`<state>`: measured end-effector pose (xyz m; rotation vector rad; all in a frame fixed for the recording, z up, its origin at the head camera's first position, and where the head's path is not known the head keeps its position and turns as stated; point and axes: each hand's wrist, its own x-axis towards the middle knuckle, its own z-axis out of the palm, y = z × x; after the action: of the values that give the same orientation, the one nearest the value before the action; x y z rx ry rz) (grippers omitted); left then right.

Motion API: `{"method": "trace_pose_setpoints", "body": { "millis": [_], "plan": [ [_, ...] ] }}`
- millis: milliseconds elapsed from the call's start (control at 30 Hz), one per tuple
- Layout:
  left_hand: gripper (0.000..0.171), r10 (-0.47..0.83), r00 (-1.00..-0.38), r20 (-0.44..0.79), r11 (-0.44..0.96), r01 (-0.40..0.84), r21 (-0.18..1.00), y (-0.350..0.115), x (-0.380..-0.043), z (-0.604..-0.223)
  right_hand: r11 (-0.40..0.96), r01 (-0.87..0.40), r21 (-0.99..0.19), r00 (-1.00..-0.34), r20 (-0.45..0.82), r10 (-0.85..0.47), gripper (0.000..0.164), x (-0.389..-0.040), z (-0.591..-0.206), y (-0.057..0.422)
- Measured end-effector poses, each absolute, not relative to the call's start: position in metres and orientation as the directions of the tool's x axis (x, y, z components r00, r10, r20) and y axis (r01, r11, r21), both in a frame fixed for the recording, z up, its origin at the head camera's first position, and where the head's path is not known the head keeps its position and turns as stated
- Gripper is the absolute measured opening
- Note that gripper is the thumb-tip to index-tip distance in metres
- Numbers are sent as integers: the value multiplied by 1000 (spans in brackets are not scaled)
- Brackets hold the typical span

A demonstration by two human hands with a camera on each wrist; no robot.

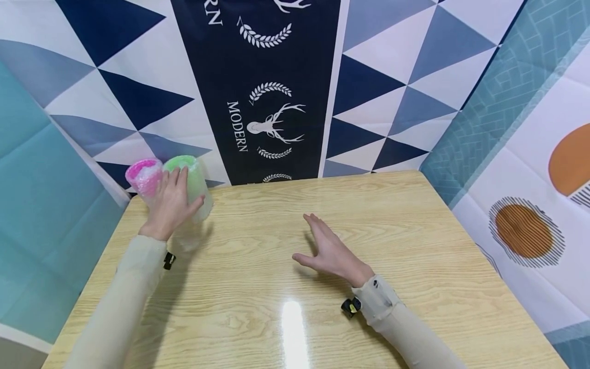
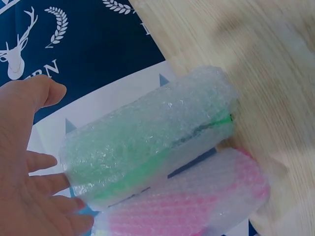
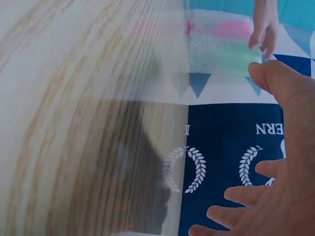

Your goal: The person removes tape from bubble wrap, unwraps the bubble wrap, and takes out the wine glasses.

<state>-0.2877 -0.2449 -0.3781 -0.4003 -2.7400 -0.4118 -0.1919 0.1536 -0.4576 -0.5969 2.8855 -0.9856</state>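
Observation:
Two bubble-wrapped cylinders stand upright side by side at the table's far left corner: a green one [image 1: 198, 184] and a pink one [image 1: 144, 177]. My left hand [image 1: 169, 202] is at their tops, fingers extended and thumb spread to the right. In the left wrist view, its fingertips are beside the top end of the green cylinder [image 2: 147, 137]; whether they touch it I cannot tell. The pink cylinder [image 2: 187, 206] lies alongside. Over the middle of the table, my right hand [image 1: 333, 252] is held with spread fingers and nothing in it.
The wood-grain table [image 1: 258, 246] meets a wall covering with triangles and a dark deer-print band [image 1: 272, 92] at its back. A teal panel [image 1: 50, 205] borders the left side, and a patterned sheet [image 1: 521, 195] the right.

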Motion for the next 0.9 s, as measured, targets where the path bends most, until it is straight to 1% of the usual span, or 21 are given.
{"method": "trace_pose_setpoints", "body": {
  "millis": [167, 367, 467, 633, 767, 900],
  "plan": [
    [73, 221, -892, 394, 931, 313, 186, -246, -292, -373, 703, -338, -626, -924, 80, -373, 110, -192, -457, 154],
    [64, 198, -910, 365, 940, 282, 192, -251, -296, -368, 678, -336, -654, -922, 80, -379, 110, -190, -457, 152],
    [52, 206, -900, 384, 933, 298, 200, -256, -299, -368, 664, -331, -671, -921, 76, -383, 110, -189, -457, 151],
    [33, 250, -859, 447, 910, 366, 194, -258, -304, -369, 665, -332, -669, -921, 77, -382, 110, -186, -455, 153],
    [30, 260, -852, 455, 900, 384, 204, -257, -306, -368, 668, -331, -666, -923, 80, -378, 110, -186, -455, 155],
    [30, 257, -872, 417, 897, 376, 233, -255, -304, -366, 670, -334, -663, -922, 84, -378, 110, -185, -454, 158]
  ]
}}
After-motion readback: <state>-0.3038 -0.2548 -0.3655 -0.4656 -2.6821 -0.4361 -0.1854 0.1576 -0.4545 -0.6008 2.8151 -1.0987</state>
